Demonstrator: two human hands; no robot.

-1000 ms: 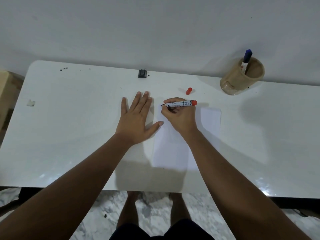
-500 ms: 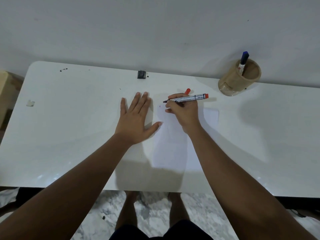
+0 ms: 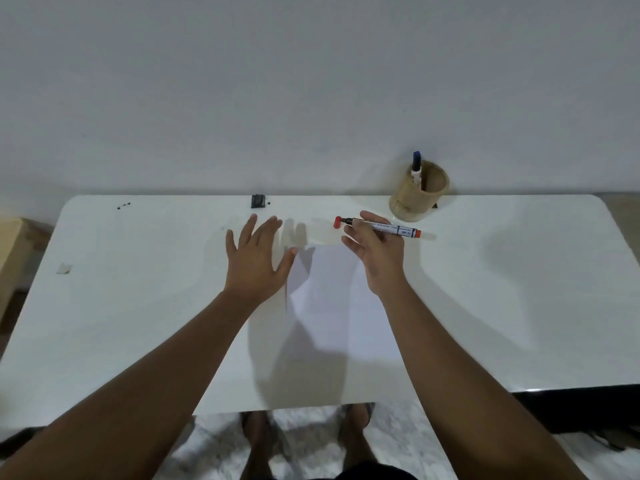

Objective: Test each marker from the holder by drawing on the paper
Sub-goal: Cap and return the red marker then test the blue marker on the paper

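The white table (image 3: pixel 138 306) fills most of the view, with the sheet of paper (image 3: pixel 339 306) lying flat near its middle; every place below is told from that paper. The paper's far edge runs under the right hand, and no drawn mark can be made out on it, though shadow covers much of the sheet.

The left hand (image 3: pixel 254 261) is spread palm down just off the paper's left edge, fingers loose and holding nothing; whether it touches the table or floats just above it cannot be told.

The right hand (image 3: pixel 375 252) is raised over the paper's far right corner, its grip closed around the red marker (image 3: pixel 381 228). The marker lies nearly level, its long axis running left to right, dark uncapped tip pointing left, red butt end to the right.

The holder (image 3: pixel 419 194) stands beyond the paper's far right corner, by the wall, with one blue-capped marker (image 3: pixel 416 168) upright inside. Its lower part is hidden by the holder's wall.

The red cap (image 3: pixel 337 222) lies on the table just past the paper's far edge, right at the marker's tip. That is the relation the coming move likely turns on: tip and cap almost meet, and the cap sits between the two hands, the right nearer. Whether tip and cap touch is too small to tell.
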